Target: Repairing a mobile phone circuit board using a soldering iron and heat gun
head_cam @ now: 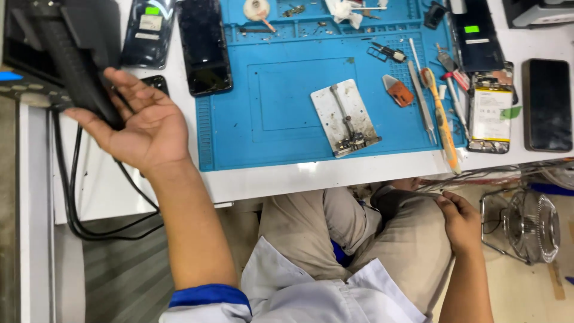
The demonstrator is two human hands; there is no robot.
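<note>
My left hand [140,122] is raised at the left edge of the white table [311,176], palm up and fingers spread, its fingertips against a black ribbed handle-like device [75,66]. Nothing is gripped in it. My right hand [459,218] rests below the table on my knee, fingers curled loosely with nothing visible in them. On the table lies a blue work mat [269,113] with a metal holding plate [345,118].
Several phones lie around the mat: two dark ones [203,45] at upper left, an opened one with its battery showing [490,113], a black one [547,104] at far right. Tweezers and a yellow-handled tool [442,119] lie on the mat's right side. Black cables [75,197] hang left; a small fan [529,224] stands right.
</note>
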